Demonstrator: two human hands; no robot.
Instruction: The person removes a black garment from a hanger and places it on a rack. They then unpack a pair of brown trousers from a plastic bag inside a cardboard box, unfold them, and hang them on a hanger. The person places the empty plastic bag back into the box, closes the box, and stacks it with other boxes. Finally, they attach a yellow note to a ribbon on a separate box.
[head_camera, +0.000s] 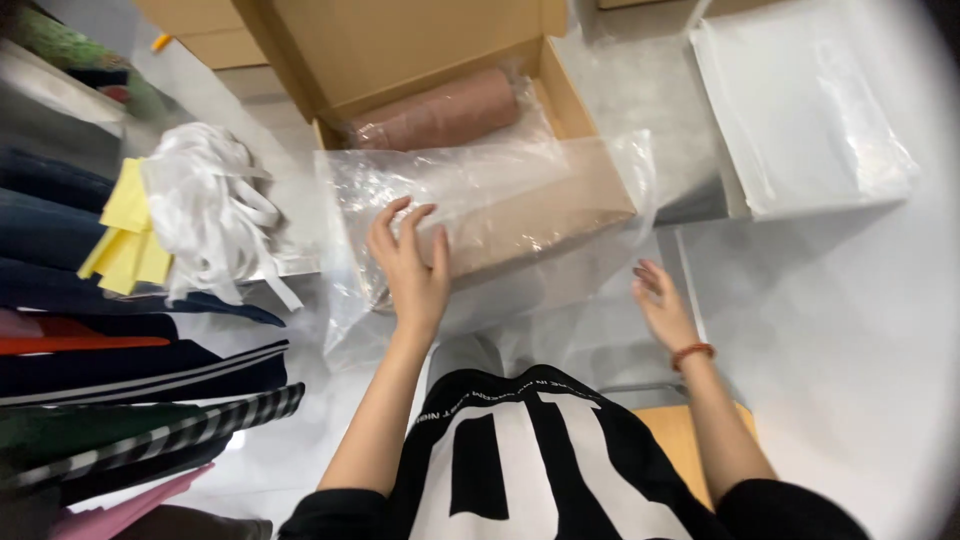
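An open cardboard box (590, 110) stands on the white surface in front of me. A clear plastic bag (520, 170) drapes over its near side, and a brownish roll wrapped in plastic (440, 115) lies inside at the back. My left hand (408, 262) rests flat on the plastic over the box's front left part, fingers spread. My right hand (660, 305), with a red bracelet at the wrist, hovers open just off the box's right front corner, near the loose edge of the plastic. Neither hand holds anything.
Folded dark and striped garments (120, 380) are stacked at the left. A bunch of white straps (210, 205) and yellow sheets (128, 235) lie above them. A stack of clear plastic bags on a white tray (800, 100) sits at the right. More cardboard boxes (205, 30) stand behind.
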